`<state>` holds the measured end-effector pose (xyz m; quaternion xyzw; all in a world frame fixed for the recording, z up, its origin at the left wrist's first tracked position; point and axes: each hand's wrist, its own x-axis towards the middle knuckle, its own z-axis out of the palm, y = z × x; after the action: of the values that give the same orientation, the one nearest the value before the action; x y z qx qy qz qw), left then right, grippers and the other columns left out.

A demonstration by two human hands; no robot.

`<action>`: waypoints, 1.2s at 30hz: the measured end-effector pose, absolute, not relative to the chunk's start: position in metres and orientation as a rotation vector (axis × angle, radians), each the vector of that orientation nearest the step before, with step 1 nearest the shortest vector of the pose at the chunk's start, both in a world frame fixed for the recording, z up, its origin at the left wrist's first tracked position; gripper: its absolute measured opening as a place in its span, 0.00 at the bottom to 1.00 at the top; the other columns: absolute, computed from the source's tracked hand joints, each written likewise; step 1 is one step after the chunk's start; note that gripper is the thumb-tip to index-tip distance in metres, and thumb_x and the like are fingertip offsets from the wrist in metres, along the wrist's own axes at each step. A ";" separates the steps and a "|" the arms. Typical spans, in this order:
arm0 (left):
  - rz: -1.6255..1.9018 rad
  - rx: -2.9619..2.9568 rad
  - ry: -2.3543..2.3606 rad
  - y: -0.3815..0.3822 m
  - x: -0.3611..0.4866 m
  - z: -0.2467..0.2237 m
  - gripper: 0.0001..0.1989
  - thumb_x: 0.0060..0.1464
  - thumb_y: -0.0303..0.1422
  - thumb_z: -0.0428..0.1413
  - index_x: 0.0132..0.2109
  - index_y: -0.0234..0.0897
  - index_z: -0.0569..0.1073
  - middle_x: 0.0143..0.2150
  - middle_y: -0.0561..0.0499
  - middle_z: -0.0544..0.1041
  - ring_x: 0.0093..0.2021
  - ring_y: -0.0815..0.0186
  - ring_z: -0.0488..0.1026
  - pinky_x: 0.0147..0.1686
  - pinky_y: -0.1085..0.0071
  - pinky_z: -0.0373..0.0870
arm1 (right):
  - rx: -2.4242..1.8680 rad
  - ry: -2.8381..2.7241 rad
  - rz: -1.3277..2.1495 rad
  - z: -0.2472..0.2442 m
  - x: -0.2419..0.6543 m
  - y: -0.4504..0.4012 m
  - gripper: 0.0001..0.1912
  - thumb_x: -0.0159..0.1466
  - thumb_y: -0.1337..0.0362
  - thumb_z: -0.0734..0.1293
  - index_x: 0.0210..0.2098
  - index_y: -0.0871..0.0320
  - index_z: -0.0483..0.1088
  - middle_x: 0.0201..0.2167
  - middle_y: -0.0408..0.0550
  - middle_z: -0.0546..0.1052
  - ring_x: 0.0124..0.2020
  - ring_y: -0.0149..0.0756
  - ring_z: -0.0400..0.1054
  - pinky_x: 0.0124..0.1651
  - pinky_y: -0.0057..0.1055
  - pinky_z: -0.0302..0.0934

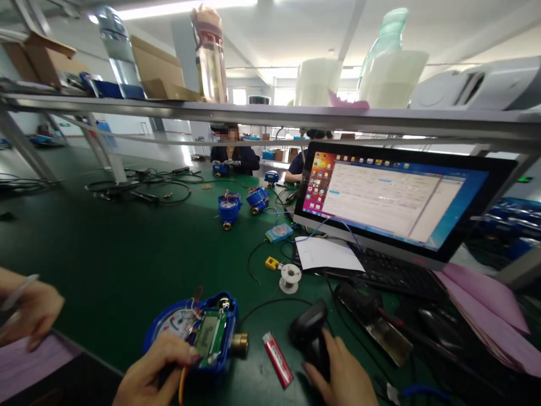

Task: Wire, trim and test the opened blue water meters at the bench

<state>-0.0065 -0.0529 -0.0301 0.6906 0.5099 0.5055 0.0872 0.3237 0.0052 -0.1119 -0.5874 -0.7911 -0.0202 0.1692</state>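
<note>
In front of me lies a blue water meter (228, 361), its top off, with a dial (177, 322), a green circuit board with a small display (207, 335) and thin coloured wires. My left hand (154, 366) is closed at the board's lower edge, and red and yellow wires (182, 386) come out between its fingertips. A brass fitting (240, 342) sticks out on the meter's right. My right hand (344, 375) is wrapped round the handle of a black barcode scanner (310, 332). Between meter and scanner lies a red-and-white lighter (278, 360).
Another person's hand (36, 307) rests by pink paper (34, 366) at the left. A monitor (389, 194), keyboard (389, 270), solder spool (290, 278) and yellow connector (271, 263) stand right of centre. Blue meters (229, 208) are farther back. An overhead shelf (262, 113) holds bottles.
</note>
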 end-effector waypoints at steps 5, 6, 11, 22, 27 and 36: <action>1.460 1.924 1.624 -0.058 0.006 -0.022 0.05 0.50 0.26 0.54 0.28 0.40 0.72 0.27 0.53 0.74 0.30 0.67 0.73 0.30 0.75 0.72 | -1.888 -2.206 0.294 -0.078 0.317 0.011 0.26 0.50 0.62 0.66 0.48 0.61 0.66 0.34 0.54 0.78 0.30 0.43 0.73 0.31 0.34 0.64; 1.454 1.904 1.632 -0.058 0.007 -0.023 0.05 0.50 0.26 0.54 0.28 0.39 0.72 0.27 0.52 0.74 0.30 0.67 0.72 0.31 0.74 0.71 | -1.799 -2.231 0.363 -0.069 0.318 0.012 0.24 0.50 0.64 0.64 0.48 0.61 0.66 0.35 0.53 0.78 0.31 0.41 0.73 0.32 0.32 0.64; 1.442 1.850 1.635 -0.059 0.008 -0.022 0.05 0.50 0.25 0.54 0.29 0.39 0.72 0.28 0.53 0.74 0.32 0.68 0.71 0.33 0.72 0.69 | -1.345 -2.252 0.609 -0.022 0.324 0.005 0.14 0.50 0.68 0.59 0.36 0.59 0.68 0.24 0.43 0.73 0.22 0.30 0.64 0.26 0.25 0.58; 1.446 1.848 1.592 -0.061 0.007 -0.025 0.05 0.50 0.24 0.55 0.30 0.38 0.72 0.29 0.53 0.74 0.32 0.68 0.71 0.33 0.71 0.68 | -0.846 -2.455 1.031 -0.023 0.286 0.017 0.07 0.47 0.69 0.61 0.21 0.57 0.55 0.18 0.36 0.57 0.21 0.23 0.48 0.24 0.22 0.48; 1.447 1.842 1.579 -0.061 0.006 -0.025 0.05 0.50 0.23 0.55 0.30 0.38 0.72 0.29 0.53 0.74 0.32 0.68 0.71 0.33 0.71 0.67 | -0.832 -2.447 1.106 -0.022 0.279 0.020 0.08 0.46 0.70 0.61 0.22 0.57 0.54 0.18 0.34 0.55 0.20 0.22 0.47 0.23 0.22 0.46; 1.453 1.832 1.582 -0.060 0.006 -0.024 0.05 0.50 0.23 0.55 0.30 0.38 0.72 0.30 0.54 0.73 0.33 0.69 0.71 0.34 0.72 0.67 | -0.822 -2.461 1.142 -0.019 0.277 0.018 0.08 0.47 0.70 0.61 0.23 0.57 0.55 0.18 0.35 0.57 0.20 0.23 0.48 0.24 0.23 0.47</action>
<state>0.0063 -0.0596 -0.0244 0.6409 0.5532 0.5081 0.1586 0.2772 0.0181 -0.0192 -0.2865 -0.8579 0.3981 0.1528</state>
